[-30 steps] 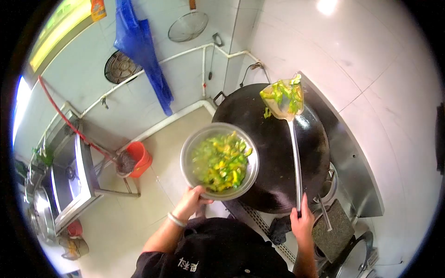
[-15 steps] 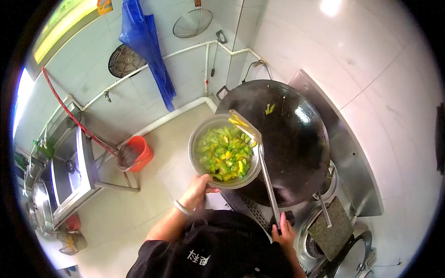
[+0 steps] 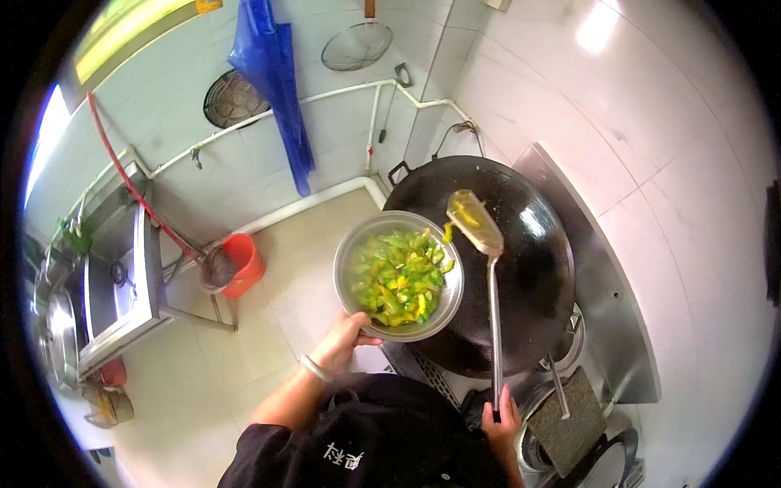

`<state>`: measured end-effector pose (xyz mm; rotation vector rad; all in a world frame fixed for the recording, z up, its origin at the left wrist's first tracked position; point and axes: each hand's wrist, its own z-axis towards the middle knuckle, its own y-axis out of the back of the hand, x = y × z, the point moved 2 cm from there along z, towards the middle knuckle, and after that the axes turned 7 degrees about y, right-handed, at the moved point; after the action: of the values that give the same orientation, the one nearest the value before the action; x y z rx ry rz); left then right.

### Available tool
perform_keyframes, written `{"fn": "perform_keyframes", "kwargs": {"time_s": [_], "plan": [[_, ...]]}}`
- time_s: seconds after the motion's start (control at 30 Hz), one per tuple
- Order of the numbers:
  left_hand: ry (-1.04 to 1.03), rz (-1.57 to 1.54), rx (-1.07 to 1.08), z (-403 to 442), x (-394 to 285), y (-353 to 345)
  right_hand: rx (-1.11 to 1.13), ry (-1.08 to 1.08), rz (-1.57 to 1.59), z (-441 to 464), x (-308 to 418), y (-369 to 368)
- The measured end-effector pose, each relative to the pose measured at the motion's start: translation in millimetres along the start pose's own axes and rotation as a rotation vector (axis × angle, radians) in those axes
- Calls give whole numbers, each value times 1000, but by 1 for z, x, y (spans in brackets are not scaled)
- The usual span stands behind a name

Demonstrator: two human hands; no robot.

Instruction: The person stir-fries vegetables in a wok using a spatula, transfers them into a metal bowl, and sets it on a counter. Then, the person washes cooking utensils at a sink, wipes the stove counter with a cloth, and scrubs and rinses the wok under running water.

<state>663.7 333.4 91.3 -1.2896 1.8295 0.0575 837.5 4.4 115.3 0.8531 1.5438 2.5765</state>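
My left hand (image 3: 348, 337) grips the near rim of a metal bowl (image 3: 345, 302), which is beside the left edge of a large dark wok (image 3: 529, 293). Chopped green and yellow peppers (image 3: 399, 272) fill much of the bowl. In my right hand (image 3: 502, 416) is the dark handle end of a long metal wok spatula (image 3: 495, 317). Its blade is over the wok with a few pepper pieces on it. One yellow-green strip hangs between the blade and the bowl's rim.
A red bucket (image 3: 244, 267) with a brush-like tool stands on the floor near a steel sink (image 3: 118, 272). A blue plastic sheet (image 3: 277, 89) and a wire strainer (image 3: 356, 46) hang on the wall. A flat rough slab (image 3: 569, 419) lies right of my right hand.
The spatula's blade has moved right, from the bowl's rim to over the wok. The pepper pieces that lay in the wok no longer show there. The bowl stays in my left hand.
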Motion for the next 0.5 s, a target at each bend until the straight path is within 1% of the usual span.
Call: {"fn": "perform_keyframes", "kwargs": {"time_s": [0.07, 0.1, 0.13, 0.2, 0.27, 0.33, 0.37, 0.4, 0.47, 0.5], "plan": [[-16, -25, 3, 2, 3, 1, -36, 7, -66, -6, 1, 7], [-31, -33, 19, 2, 4, 2, -89, 101, -120, -7, -1, 5], [-28, -38, 11, 2, 5, 3, -81, 103, -116, -13, -10, 0], [-47, -40, 23, 1, 3, 3, 42, 136, -163, -20, -21, -8], [-31, -52, 35, 2, 6, 5, 131, 119, -179, -24, -28, -11], [2, -29, 23, -1, 5, 6, 245, 178, -176, -25, -29, -15], [-1, -39, 17, 1, 5, 9, 148, 171, -199, -28, -23, -13], [-12, -54, 25, 4, 8, 11, 157, 171, -199, -28, -21, -15], [-11, -59, 35, 5, 11, 12, -99, 307, -273, -21, -11, -15], [-5, -75, 15, 5, 11, 11, -99, 428, -328, -4, 5, -6]]}}
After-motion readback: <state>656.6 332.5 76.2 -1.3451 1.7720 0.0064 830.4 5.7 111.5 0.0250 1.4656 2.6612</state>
